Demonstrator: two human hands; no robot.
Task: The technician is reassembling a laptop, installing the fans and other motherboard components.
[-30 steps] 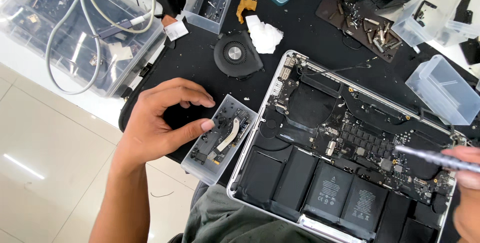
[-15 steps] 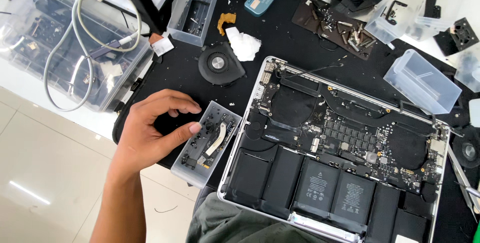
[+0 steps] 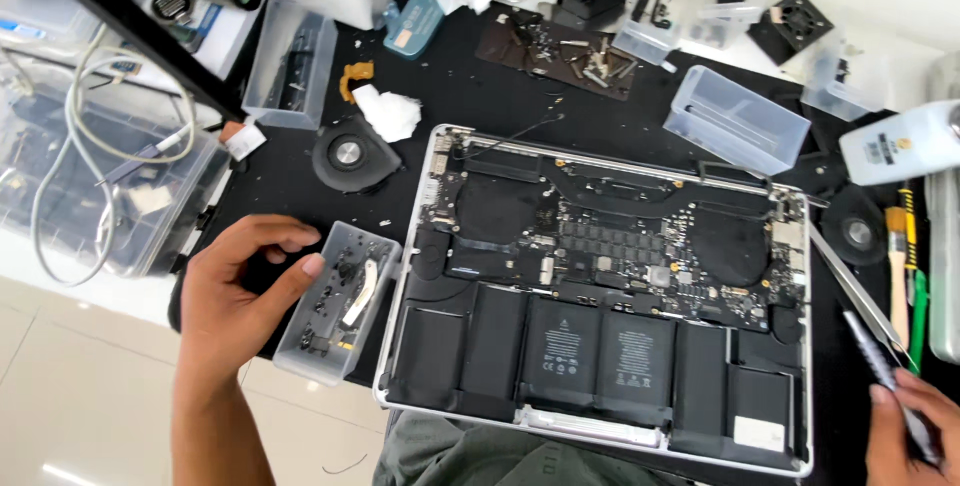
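Observation:
An opened laptop [image 3: 600,296] lies bottom-up on the black mat, its board, fans and black battery cells exposed. My left hand [image 3: 235,291] rests at the left side of a small clear parts tray [image 3: 338,301] that holds small screws and a pale flex strip; the thumb touches the tray's rim. My right hand [image 3: 910,431] is at the lower right corner, closed on a slim grey screwdriver [image 3: 880,366] that points up and left, beside the laptop's right edge.
A loose round fan [image 3: 345,154] and a crumpled white tissue [image 3: 390,111] lie above the tray. Clear plastic boxes [image 3: 735,118] stand behind the laptop. Tweezers, brushes and a white bottle [image 3: 900,146] sit at the right. A bin with cables [image 3: 90,176] stands at left.
My right hand with the screwdriver has pulled away from above the laptop board to the lower right, off the laptop. The left hand stays at the parts tray. The view has shifted.

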